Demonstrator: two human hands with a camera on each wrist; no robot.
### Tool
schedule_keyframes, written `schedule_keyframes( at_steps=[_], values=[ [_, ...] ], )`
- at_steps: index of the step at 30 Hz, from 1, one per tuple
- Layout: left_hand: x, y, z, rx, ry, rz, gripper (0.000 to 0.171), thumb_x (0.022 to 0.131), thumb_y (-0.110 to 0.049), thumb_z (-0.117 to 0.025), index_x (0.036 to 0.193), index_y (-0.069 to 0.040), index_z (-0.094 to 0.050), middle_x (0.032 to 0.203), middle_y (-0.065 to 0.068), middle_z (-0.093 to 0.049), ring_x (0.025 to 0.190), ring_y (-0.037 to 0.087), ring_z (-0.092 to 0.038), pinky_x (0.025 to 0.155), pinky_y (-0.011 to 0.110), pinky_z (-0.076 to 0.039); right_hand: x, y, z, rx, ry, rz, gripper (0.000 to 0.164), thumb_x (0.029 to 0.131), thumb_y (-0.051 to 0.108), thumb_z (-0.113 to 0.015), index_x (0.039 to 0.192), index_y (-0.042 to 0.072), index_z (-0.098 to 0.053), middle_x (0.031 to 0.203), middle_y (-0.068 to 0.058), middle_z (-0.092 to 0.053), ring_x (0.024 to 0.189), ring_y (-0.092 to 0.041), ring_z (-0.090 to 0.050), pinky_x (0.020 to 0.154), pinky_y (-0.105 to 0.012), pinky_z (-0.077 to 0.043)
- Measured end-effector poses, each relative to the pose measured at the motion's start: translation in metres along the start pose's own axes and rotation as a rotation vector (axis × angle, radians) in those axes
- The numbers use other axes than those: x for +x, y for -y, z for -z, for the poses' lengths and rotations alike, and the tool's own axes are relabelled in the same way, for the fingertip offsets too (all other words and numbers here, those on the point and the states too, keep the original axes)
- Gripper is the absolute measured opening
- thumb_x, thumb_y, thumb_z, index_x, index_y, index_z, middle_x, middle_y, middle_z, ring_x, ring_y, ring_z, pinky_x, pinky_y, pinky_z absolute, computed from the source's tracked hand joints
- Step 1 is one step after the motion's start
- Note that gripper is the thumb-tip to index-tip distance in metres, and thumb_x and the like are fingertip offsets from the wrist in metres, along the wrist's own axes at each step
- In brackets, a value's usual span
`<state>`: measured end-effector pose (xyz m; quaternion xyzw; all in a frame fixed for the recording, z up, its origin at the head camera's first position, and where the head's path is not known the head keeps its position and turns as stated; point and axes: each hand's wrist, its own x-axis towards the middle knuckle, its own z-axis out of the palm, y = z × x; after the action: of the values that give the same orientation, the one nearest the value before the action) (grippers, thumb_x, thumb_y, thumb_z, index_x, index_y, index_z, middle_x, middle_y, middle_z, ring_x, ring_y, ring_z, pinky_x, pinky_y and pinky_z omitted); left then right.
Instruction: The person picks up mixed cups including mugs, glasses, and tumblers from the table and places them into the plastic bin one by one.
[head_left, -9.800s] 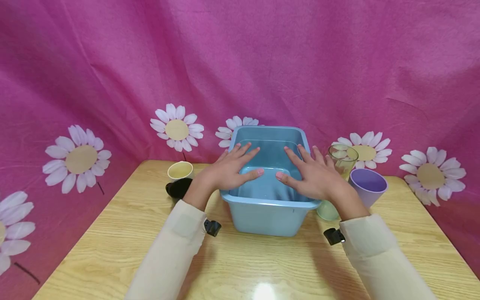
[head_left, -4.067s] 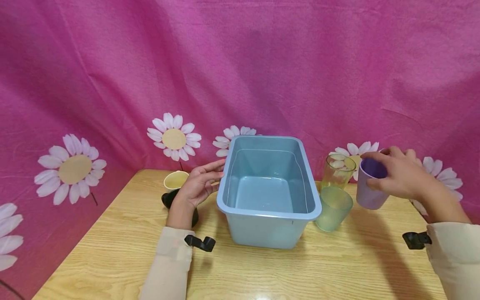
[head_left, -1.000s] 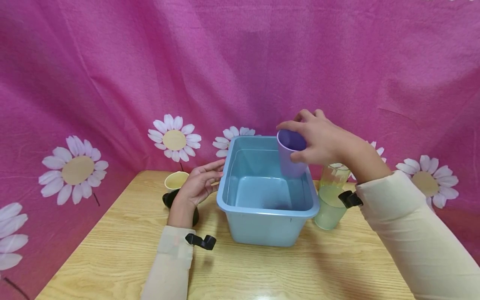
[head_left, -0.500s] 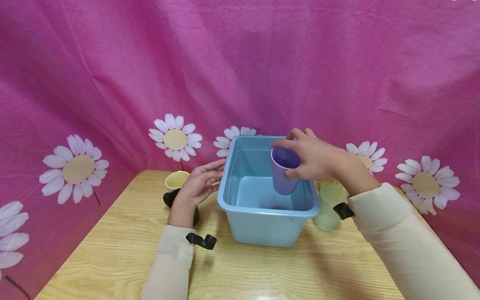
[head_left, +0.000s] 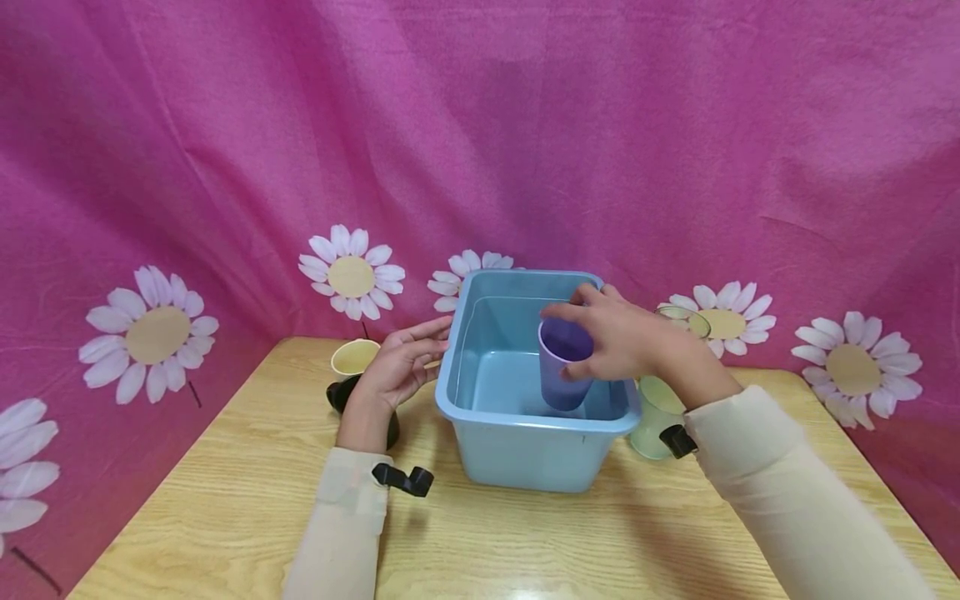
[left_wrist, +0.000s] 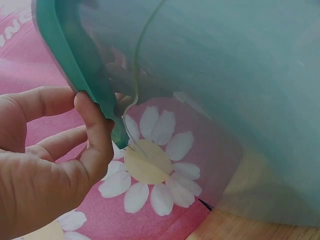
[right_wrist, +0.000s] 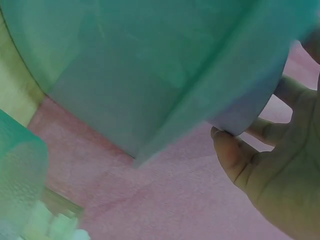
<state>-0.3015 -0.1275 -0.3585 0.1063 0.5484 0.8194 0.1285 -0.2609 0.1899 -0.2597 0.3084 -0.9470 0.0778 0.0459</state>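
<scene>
Inside the blue tub, near the middle of the back edge of the counter, the right hand had its grip clamped on the purple cup. The left hand, grip apart, touched the tub's left rim.

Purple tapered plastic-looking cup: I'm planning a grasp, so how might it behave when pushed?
The cup is probably stiff: no dent shows where the right hand grips it. Its base, narrower than its rim, suggests tipping; its round body might roll.

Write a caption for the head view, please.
Right hand holds a purple cup inside a blue tub; left hand holds its rim.
</scene>
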Motion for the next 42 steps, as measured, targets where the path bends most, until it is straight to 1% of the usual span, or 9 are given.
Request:
schedule_keyframes(
  at_steps=[4,8,11,17,24,37,42],
  values=[
    [0.0,-0.001,0.0,0.013,0.004,-0.004,0.052,0.099,0.003,-0.056,0.15,0.001,-0.048,0.14,0.018,-0.061,0.097,0.017,-0.072,0.084,0.033,-0.06,-0.001,-0.002,-0.009,0.011,-0.001,-0.006,0.076,0.076,0.04,-0.084,0.145,0.021,-0.058,0.127,-0.012,-0.053,0.11,-0.032,-0.048,0.086,-0.048,-0.051],
    [0.0,-0.002,0.0,0.01,-0.007,-0.003,0.051,0.099,0.004,-0.056,0.15,0.0,-0.049,0.138,0.016,-0.062,0.097,0.017,-0.072,0.084,0.033,-0.06,-0.001,-0.003,-0.016,0.019,0.004,-0.008,0.076,0.076,0.041,-0.085,0.144,0.021,-0.059,0.127,-0.012,-0.053,0.111,-0.031,-0.048,0.087,-0.049,-0.052],
    [0.0,-0.002,0.0,0.007,-0.015,-0.001,0.051,0.098,0.004,-0.057,0.149,0.001,-0.05,0.138,0.017,-0.062,0.097,0.017,-0.072,0.084,0.033,-0.06,-0.001,-0.003,-0.02,0.003,0.007,0.0,0.076,0.076,0.044,-0.086,0.144,0.021,-0.06,0.125,-0.012,-0.054,0.108,-0.031,-0.049,0.086,-0.048,-0.051],
    [0.0,-0.001,0.0,0.011,0.0,-0.001,0.053,0.098,0.004,-0.056,0.151,0.001,-0.048,0.141,0.018,-0.06,0.096,0.016,-0.071,0.084,0.033,-0.06,0.0,-0.001,-0.028,-0.026,0.023,0.022,0.076,0.076,0.047,-0.086,0.142,0.021,-0.061,0.121,-0.01,-0.054,0.103,-0.028,-0.049,0.082,-0.044,-0.051],
    [-0.001,-0.001,-0.001,0.005,-0.002,0.001,0.053,0.098,0.004,-0.057,0.15,0.001,-0.048,0.132,0.013,-0.065,0.097,0.017,-0.072,0.084,0.033,-0.06,0.0,0.0,-0.034,-0.038,0.065,0.04,0.077,0.074,0.049,-0.088,0.141,0.022,-0.062,0.119,-0.009,-0.055,0.102,-0.026,-0.05,0.08,-0.042,-0.052],
    [0.0,-0.001,-0.001,0.016,0.003,0.0,0.052,0.099,0.004,-0.056,0.15,0.002,-0.048,0.131,0.013,-0.065,0.097,0.016,-0.071,0.085,0.033,-0.06,0.0,0.001,-0.044,-0.054,0.128,0.072,0.072,0.074,0.041,-0.089,0.139,0.024,-0.064,0.116,-0.007,-0.056,0.102,-0.027,-0.054,0.084,-0.045,-0.053],
    [0.0,0.0,-0.001,0.015,0.001,0.001,0.052,0.099,0.005,-0.055,0.15,0.002,-0.048,0.131,0.013,-0.065,0.097,0.016,-0.071,0.084,0.033,-0.06,0.001,0.001,-0.046,-0.068,0.141,0.071,0.071,0.073,0.042,-0.09,0.138,0.026,-0.064,0.111,-0.004,-0.056,0.099,-0.025,-0.054,0.08,-0.043,-0.053]
  ],
)
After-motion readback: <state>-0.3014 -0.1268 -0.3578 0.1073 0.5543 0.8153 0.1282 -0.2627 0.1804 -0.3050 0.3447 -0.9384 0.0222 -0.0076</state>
